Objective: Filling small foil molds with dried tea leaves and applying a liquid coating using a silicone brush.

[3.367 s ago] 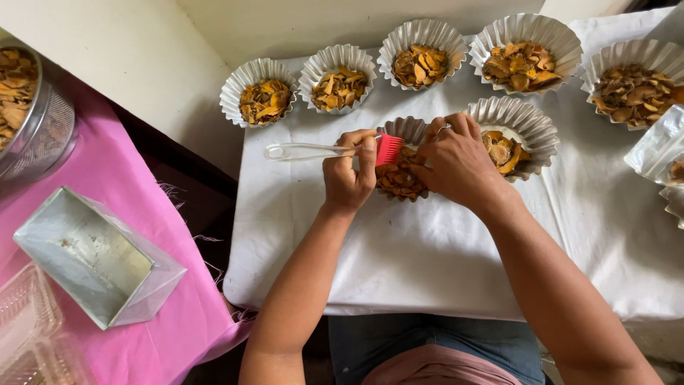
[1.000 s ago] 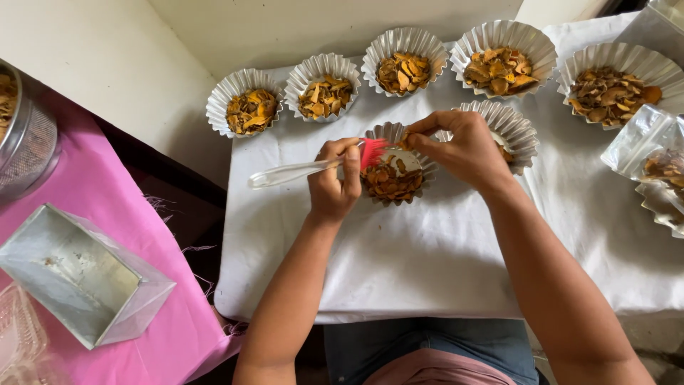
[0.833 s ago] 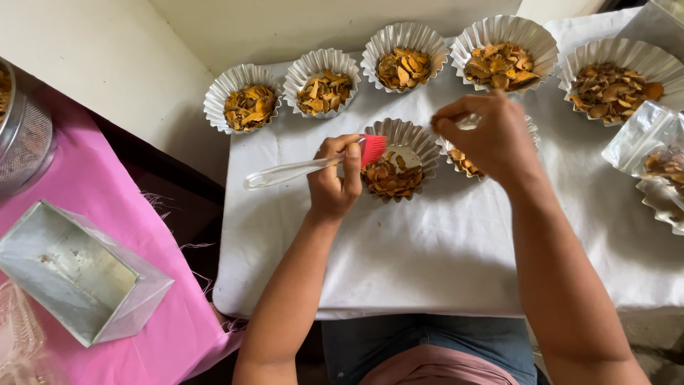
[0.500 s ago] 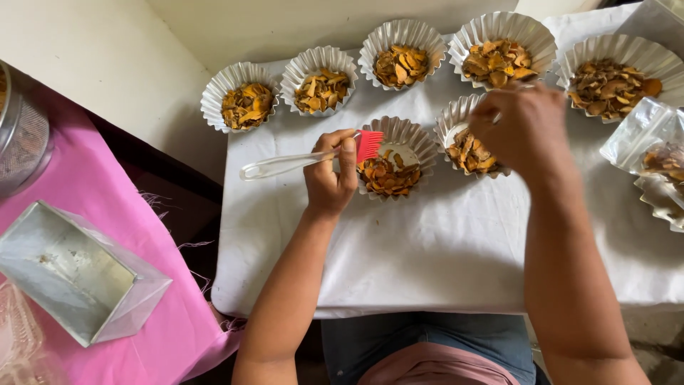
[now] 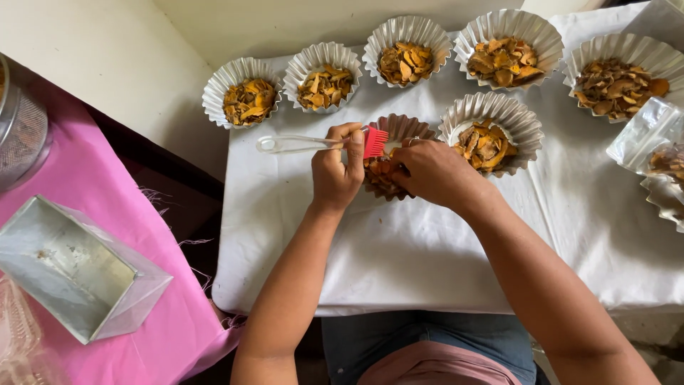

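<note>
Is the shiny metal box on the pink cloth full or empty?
Empty. The metal box lies tipped with its open side up, and only bare, smudged metal shows inside.

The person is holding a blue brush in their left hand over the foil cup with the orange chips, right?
Not quite: the brush has red bristles, not blue, as the head view shows. The left hand does hold it over the foil cup of orange chips.
</note>
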